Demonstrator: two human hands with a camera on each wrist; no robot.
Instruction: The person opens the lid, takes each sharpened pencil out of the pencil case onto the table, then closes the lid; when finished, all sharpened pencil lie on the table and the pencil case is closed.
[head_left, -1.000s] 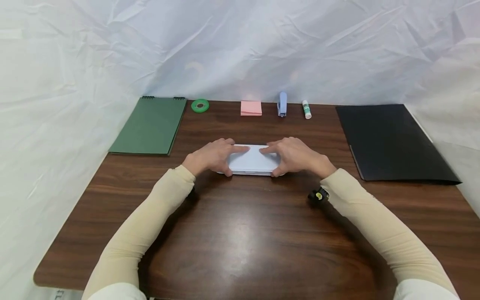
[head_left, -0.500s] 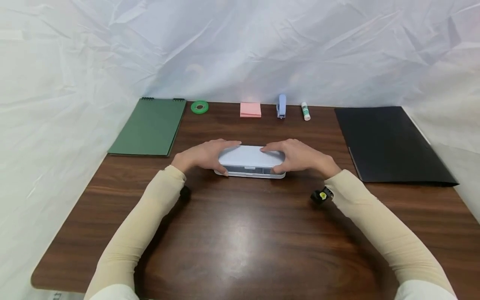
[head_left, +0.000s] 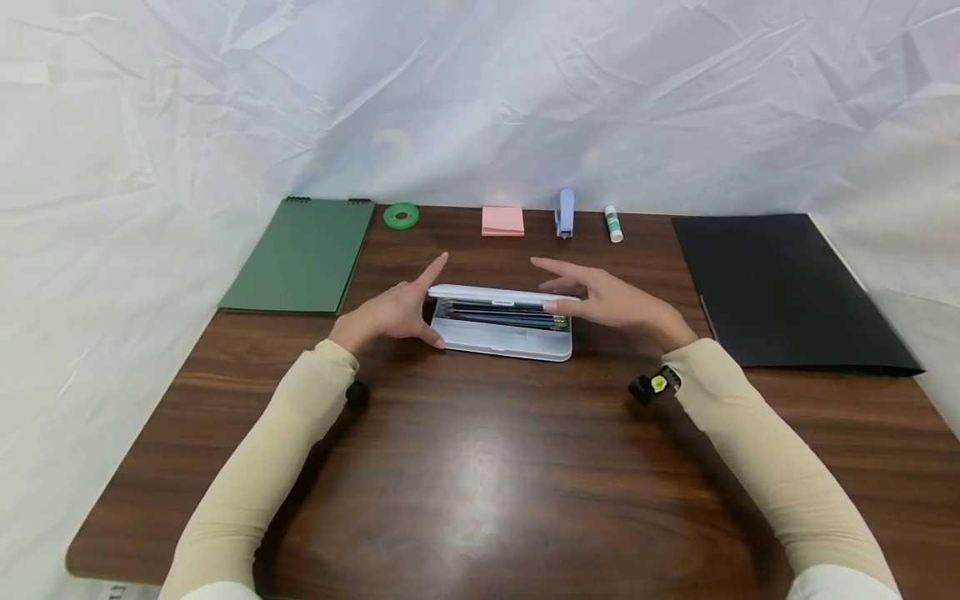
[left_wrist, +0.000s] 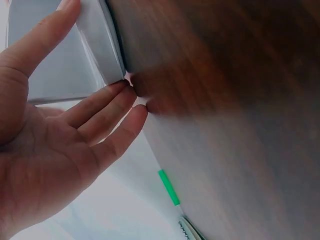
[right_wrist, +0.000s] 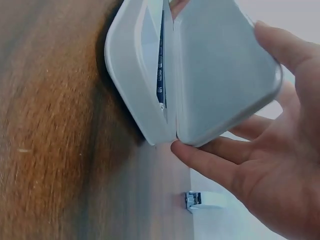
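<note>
Both hands are on the case (head_left: pixel 501 333), a pale blue pencil case sitting mid-table (head_left: pixel 480 483), and the step in hand looks like opening it. The lid (head_left: pixel 502 293) is tipped up on the far hinge, roughly halfway, and you can see a row of pens (head_left: pixel 501 314) lying in the base.

Left hand (head_left: pixel 393 312) is at the case's left end. Fingers (left_wrist: pixel 107 107) are straight and spread, tips touching the lid's corner, thumb up against the lid edge in the left wrist view. It's propping, not gripping.

Right hand (head_left: pixel 611 300) is at the case's right end, same deal: fingers (right_wrist: pixel 210 157) long and relaxed, cradling the lid from behind and under its corner, nothing curled round it. The right wrist view shows the gap between lid and base with the pens just visible inside.

My read: the lid isn't fully back yet, so the next move calls for pushing it on past upright until it rests open, with 1 hand maybe steadying the base so the case doesn't slide on the table. Light touch should do, since the hinge seems free.

Behind the case along the far edge: tape (head_left: pixel 401 216), sticky notes (head_left: pixel 502 221), stapler (head_left: pixel 565 213), glue stick (head_left: pixel 613 223). Left of the case is a green notebook (head_left: pixel 303 254), right of it a black folder (head_left: pixel 780 287). None of it is in the way.
</note>
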